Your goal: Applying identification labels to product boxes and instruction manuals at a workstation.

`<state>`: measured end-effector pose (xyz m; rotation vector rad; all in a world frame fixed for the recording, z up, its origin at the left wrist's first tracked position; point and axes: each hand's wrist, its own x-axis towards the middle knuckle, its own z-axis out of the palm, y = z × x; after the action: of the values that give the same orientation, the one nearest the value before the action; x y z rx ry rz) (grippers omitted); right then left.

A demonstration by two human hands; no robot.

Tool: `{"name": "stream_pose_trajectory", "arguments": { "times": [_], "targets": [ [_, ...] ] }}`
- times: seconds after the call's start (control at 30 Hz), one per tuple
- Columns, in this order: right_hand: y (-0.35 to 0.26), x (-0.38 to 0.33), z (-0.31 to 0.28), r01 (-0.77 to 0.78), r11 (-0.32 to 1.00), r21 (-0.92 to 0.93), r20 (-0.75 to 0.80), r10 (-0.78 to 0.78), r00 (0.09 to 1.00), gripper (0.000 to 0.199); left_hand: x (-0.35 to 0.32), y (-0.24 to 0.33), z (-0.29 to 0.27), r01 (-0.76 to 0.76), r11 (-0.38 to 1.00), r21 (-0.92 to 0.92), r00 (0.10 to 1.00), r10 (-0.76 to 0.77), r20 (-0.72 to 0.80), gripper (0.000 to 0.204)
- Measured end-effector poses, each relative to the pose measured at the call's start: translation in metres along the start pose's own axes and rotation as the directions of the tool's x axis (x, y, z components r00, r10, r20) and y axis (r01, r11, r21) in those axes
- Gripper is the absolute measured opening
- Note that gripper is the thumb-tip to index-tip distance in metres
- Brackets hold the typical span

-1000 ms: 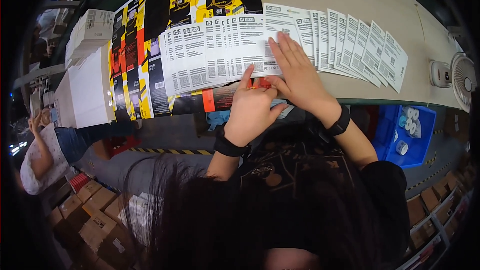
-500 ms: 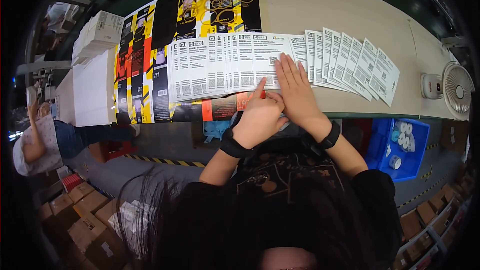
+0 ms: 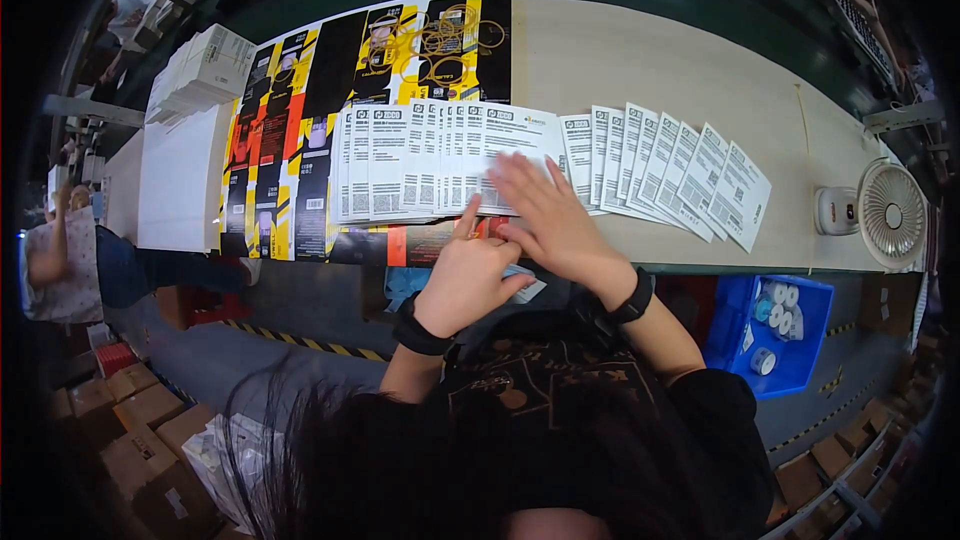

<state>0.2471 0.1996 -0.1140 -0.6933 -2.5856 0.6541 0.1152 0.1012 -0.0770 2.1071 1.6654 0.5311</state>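
Note:
A long overlapping row of printed white cards (image 3: 515, 140) is fanned across the bench. My right hand (image 3: 560, 235) lies flat over the front part of the row's middle, fingers stretched out and their tips blurred; it grips nothing. Just left of it, my left hand (image 3: 468, 278) points its index finger at the lower edge of the cards. Its thumb stands apart and its other fingers are bent, partly behind the right hand. No held object shows in it. To the right, more cards (image 3: 700, 175) spread out in a looser fan.
Printed packaging sheets (image 3: 305, 155) cover the bench's left part, with rubber bands (image 3: 445, 45) on them. Stacks of white cards (image 3: 205, 65) stand at far left. A white fan (image 3: 888, 210) is at the right end. Below sits a blue bin (image 3: 735, 355) holding rolls. Another person (image 3: 65, 265) is at left.
The view has shifted, so the bench appears lower. My right hand has slid left across the cards, and my left index finger has moved slightly left along their edge.

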Motion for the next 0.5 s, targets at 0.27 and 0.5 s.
{"name": "stream_pose_trajectory", "arguments": {
  "times": [0.27,0.5],
  "targets": [
    [0.010,-0.017,-0.035,0.057,0.979,-0.193,0.185,-0.020,0.982,0.059,-0.007,0.000,-0.003,0.012,0.999,-0.041,0.998,-0.015,-0.065,0.025],
    [-0.058,-0.022,-0.127,0.050,0.390,0.920,0.027,-0.190,0.981,0.071,0.008,0.011,-0.013,0.022,0.979,-0.201,0.998,-0.032,-0.046,0.017]
  ]
}}
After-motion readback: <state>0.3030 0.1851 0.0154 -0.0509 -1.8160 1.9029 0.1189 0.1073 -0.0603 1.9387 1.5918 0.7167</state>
